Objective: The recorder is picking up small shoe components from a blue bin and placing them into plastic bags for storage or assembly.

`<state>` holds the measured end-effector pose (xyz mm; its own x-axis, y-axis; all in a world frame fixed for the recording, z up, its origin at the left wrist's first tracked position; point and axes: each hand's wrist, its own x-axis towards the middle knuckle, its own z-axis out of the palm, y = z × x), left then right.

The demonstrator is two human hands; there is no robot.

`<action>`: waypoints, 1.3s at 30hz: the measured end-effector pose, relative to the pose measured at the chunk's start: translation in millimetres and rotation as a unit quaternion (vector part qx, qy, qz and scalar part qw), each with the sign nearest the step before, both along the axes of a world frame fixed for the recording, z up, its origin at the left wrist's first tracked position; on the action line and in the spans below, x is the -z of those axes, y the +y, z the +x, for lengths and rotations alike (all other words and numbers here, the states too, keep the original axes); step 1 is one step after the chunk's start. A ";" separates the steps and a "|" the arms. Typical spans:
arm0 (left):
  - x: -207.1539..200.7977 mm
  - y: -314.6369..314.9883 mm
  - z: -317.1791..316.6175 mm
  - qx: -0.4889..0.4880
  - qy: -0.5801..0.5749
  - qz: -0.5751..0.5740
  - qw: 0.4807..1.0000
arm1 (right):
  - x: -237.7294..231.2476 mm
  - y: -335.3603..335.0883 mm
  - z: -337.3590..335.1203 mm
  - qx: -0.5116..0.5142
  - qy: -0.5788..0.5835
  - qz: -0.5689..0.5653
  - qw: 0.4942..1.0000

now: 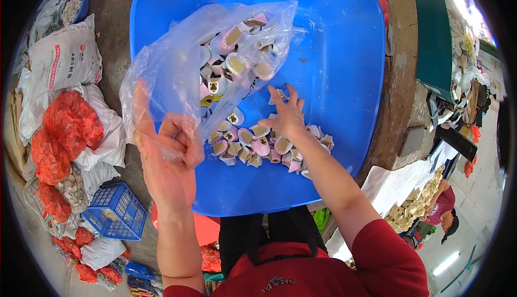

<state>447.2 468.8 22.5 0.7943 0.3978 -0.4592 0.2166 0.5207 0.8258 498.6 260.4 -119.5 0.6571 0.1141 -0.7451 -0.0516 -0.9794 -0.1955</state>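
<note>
A large blue plastic tub (344, 54) fills the middle of the view. My left hand (169, 162) is raised over its near left rim and grips the edge of a clear plastic bag (177, 65) holding several small pink and white moulded pieces. My right hand (285, 116) reaches into the tub with fingers spread, resting on a loose pile of the same small pieces (253, 149) on the tub floor. Part of the pile is hidden under my right hand and wrist.
White sacks (64, 60) and red mesh bags (59, 130) are piled at the left, with a small blue crate (116, 211) below them. A brown bench (401, 92) and green surface (433, 33) lie at the right. Another person (441, 208) sits at lower right beside stacked pale pieces.
</note>
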 end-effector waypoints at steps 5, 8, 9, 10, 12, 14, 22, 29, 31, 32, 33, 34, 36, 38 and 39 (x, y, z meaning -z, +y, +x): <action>-3.5 -3.5 2.5 -0.008 -0.004 -0.008 1.000 | 39.0 -21.8 -14.7 0.011 -0.091 0.067 0.994; -0.4 -3.3 2.6 0.004 0.001 -0.005 1.000 | 38.0 -36.6 -7.3 0.082 -0.107 0.162 0.978; 1.4 -2.2 1.4 0.015 0.002 -0.006 1.000 | 25.0 -36.5 -1.1 0.276 -0.025 0.241 0.930; 2.2 -1.6 1.2 0.013 0.003 -0.004 1.000 | 4.9 -31.2 6.4 0.455 0.058 0.306 0.834; 1.0 -0.9 -0.1 0.010 0.005 0.000 1.000 | -34.6 -14.3 15.9 0.490 0.093 0.447 0.742; 2.5 0.9 -3.2 0.027 -0.005 0.008 1.000 | -66.7 13.7 25.2 0.466 0.127 0.546 0.684; -5.4 2.1 1.9 0.019 -0.008 0.033 0.999 | -69.4 50.3 32.4 0.183 0.060 0.517 0.834; -4.2 -2.2 6.2 0.011 0.011 0.009 1.000 | 4.8 81.0 -44.2 -0.071 -0.021 0.138 0.988; -1.9 -1.7 4.2 0.017 0.013 0.007 1.000 | 15.5 85.5 -44.8 -0.050 -0.007 0.087 0.995; -1.6 0.1 4.4 0.022 0.005 0.009 1.000 | 29.3 82.7 -48.0 -0.061 -0.031 0.104 0.992; -1.5 1.4 4.9 0.027 -0.004 0.010 1.000 | 41.3 79.2 -51.6 -0.072 -0.056 0.120 0.989; -0.4 2.9 3.7 0.026 -0.002 0.010 1.000 | 51.5 72.6 -56.1 -0.073 -0.054 0.119 0.989; 1.0 1.3 6.5 0.035 -0.002 0.005 0.999 | 65.7 40.2 -54.0 -0.031 -0.126 0.253 0.959; 0.7 -1.2 9.1 0.038 -0.004 -0.006 0.999 | 72.1 -0.1 -49.2 0.150 -0.090 0.309 0.935; -0.6 5.1 3.1 0.032 0.008 -0.002 0.999 | 38.0 4.2 -40.2 0.336 0.040 0.376 0.863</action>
<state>450.3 473.9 23.1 0.8099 0.3451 -0.4742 0.2628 0.5093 0.8195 458.4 264.6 -157.5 0.7130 0.1973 -0.6728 -0.6013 -0.3213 -0.7315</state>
